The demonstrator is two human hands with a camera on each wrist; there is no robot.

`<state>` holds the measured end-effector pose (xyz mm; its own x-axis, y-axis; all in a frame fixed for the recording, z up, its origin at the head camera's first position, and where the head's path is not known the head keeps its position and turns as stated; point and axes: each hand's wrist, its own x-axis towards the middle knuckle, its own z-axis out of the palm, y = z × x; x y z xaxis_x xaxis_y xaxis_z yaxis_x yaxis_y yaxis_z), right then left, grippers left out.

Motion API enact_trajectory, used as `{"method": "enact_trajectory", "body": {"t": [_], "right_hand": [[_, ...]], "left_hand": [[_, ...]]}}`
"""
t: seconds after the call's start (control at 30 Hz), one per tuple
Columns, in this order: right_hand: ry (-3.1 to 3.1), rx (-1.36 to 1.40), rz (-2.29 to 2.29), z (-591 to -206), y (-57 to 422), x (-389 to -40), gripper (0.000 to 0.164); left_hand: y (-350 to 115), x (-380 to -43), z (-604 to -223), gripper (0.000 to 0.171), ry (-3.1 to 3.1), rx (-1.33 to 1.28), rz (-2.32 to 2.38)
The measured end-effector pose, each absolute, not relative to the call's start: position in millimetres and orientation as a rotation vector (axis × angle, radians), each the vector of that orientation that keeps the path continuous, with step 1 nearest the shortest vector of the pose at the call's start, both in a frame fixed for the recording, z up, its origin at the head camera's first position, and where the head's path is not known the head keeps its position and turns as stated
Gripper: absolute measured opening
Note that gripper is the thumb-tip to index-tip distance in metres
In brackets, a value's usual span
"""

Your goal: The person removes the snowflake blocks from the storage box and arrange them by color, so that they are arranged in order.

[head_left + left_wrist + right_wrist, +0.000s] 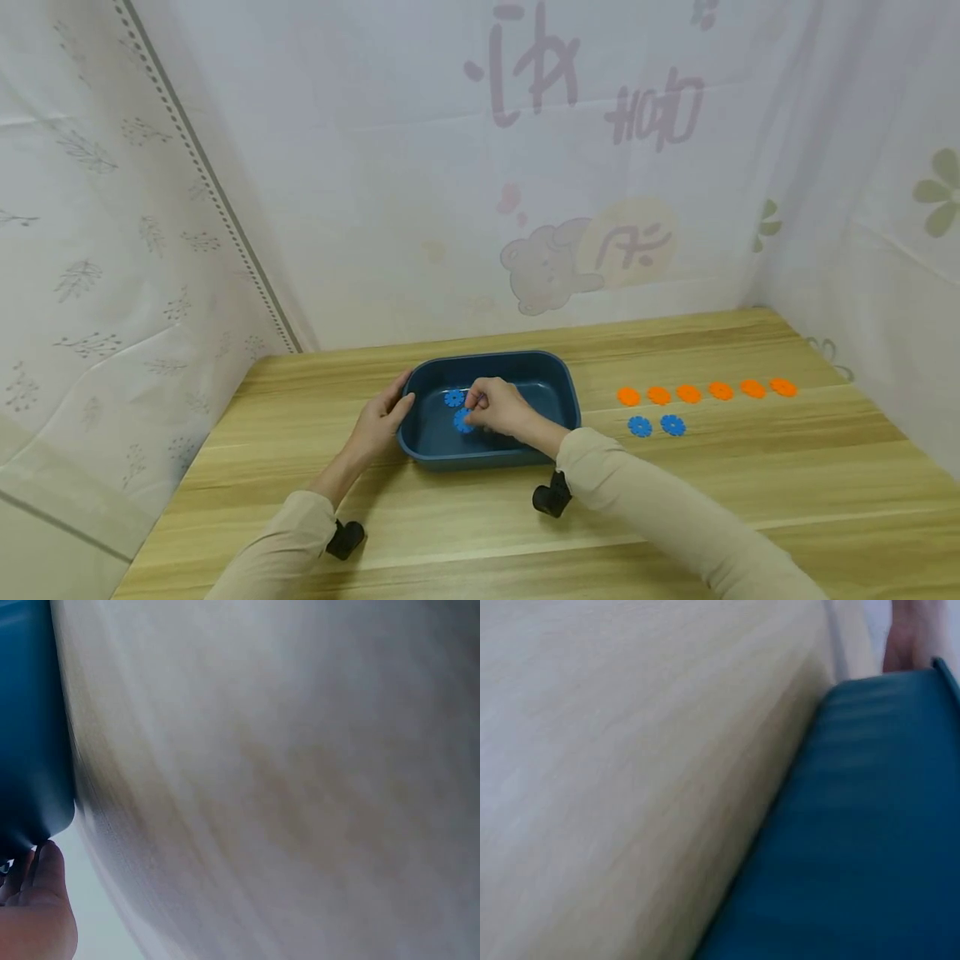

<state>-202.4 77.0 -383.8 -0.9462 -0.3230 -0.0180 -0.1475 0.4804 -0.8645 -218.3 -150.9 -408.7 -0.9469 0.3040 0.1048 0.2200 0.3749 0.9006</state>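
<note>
A dark blue rectangular plastic basin [442, 457] stands on the wooden table. My left hand [381, 421] grips its left end, thumb at the rim and fingers along the outer wall. In the left wrist view the fingers [49, 874] show against the basin's corner. My right hand [504, 408] reaches inside, its thumb and bent fingers pinching the edge of a blue notched snowflake disc [462, 421]. Just behind that lies another blue snowflake disc [453, 398] on the basin floor. The right wrist view shows mostly the basin's outer wall [855, 825], with the right fingers out of sight.
Right of the basin, several orange snowflake discs [688, 394] form a row. Two blue ones, a left disc [640, 427] and a right disc [672, 425], lie in front of it. A printed curtain [420, 208] hangs behind the table [465, 533].
</note>
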Motion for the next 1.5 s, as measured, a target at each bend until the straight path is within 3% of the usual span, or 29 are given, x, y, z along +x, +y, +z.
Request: {"method": "enact_trajectory", "body": {"t": [0.47,0.83,1.2,1.5], "right_hand": [[2.511,-0.336,-1.675,-370.1,148.5,-193.2,0.014],[2.377,-0.074,-1.888,-370.7,235.7,-178.0,0.021],[2.513,0.072,-1.766,-389.4,335.7,-153.9,0.025],[2.565,0.227,-1.584,-405.0,373.0,-135.3,0.023]], "left_hand": [[-150.2,-218.5,-408.5,0.052,2.525,0.488,1.656],[-149.7,-217.9,-408.0,0.053,2.516,0.496,1.664],[-149.7,-216.6,-405.8,0.052,2.533,0.473,1.646],[-149.0,-218.1,-406.8,0.051,2.529,0.474,1.644]]}}
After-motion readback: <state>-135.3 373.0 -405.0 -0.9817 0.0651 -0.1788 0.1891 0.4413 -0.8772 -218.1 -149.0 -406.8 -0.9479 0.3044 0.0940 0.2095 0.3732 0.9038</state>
